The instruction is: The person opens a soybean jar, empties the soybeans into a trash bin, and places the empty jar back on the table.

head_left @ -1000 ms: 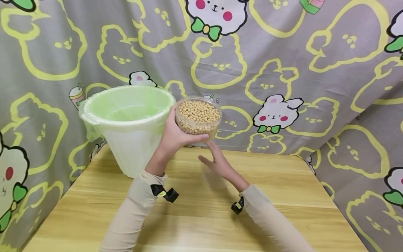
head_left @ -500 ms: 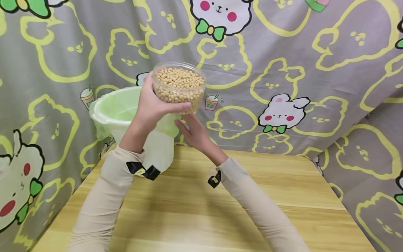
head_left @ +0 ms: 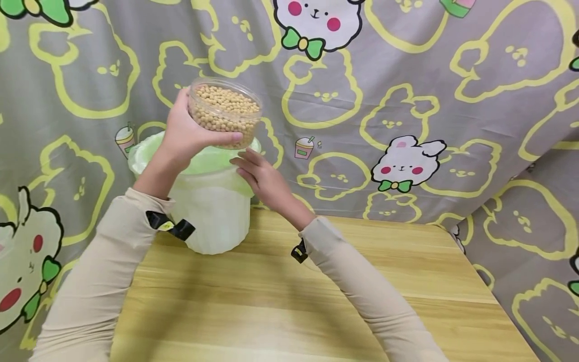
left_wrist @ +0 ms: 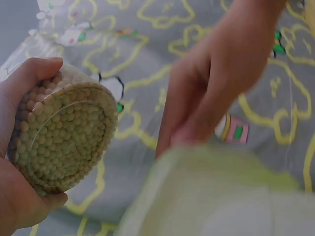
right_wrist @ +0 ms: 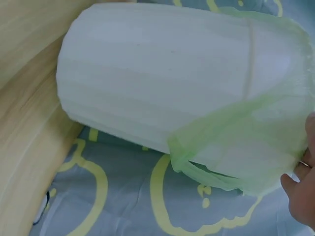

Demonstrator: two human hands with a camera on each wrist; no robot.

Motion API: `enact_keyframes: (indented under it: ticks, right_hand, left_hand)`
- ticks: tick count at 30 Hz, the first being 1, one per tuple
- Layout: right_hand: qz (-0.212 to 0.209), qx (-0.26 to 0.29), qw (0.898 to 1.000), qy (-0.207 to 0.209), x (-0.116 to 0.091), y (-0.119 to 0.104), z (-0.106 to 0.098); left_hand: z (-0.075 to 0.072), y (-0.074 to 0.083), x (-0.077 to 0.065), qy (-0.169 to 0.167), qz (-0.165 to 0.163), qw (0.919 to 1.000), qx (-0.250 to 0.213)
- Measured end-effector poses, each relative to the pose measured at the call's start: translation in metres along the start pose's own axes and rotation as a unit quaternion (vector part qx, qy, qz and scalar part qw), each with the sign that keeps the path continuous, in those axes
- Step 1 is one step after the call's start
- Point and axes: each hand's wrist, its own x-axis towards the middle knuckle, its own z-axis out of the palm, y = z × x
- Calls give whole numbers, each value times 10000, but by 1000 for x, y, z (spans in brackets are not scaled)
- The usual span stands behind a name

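My left hand (head_left: 185, 129) grips a clear plastic jar (left_wrist: 64, 140) by its side, thumb and fingers spread around it. Pale round soybeans (head_left: 226, 100) fill the lidless jar nearly to its top. It is held over a white ribbed trash bin (head_left: 212, 216), tilted slightly to the right. A thin green bag (right_wrist: 246, 132) lines the bin and folds over its rim. My right hand (head_left: 269, 183) is below the jar, its fingertips right at the bin's near right rim. In the right wrist view, those fingers show beside the green liner.
The bin stands at the back left of a wooden table (head_left: 339, 281). A grey curtain (head_left: 325, 171) with cartoon prints hangs close behind the table and along its sides.
The left hand has carried the jar up and left, from beside the bin to over its opening. The right hand has followed leftward to the bin's rim.
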Motion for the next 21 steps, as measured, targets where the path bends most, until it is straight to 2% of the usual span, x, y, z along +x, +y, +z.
enact_keyframes:
  ticks: [5, 12, 16, 21]
  right_hand:
    - [-166, -103, 9997, 177, 0, -1, 2]
    - [-20, -106, 9997, 211, -1, -4, 2]
    - [6, -158, 9998, 155, -1, -5, 2]
    - [1, -138, 9997, 183, -1, -6, 0]
  left_hand:
    - [-23, -4, 7, 56, -295, 9977, 615]
    - [-57, -11, 13, 72, -485, 9915, 1202]
    - [-79, -12, 15, -16, -587, 9854, 1595]
    - [-103, -8, 20, -281, -719, 9744, 2110]
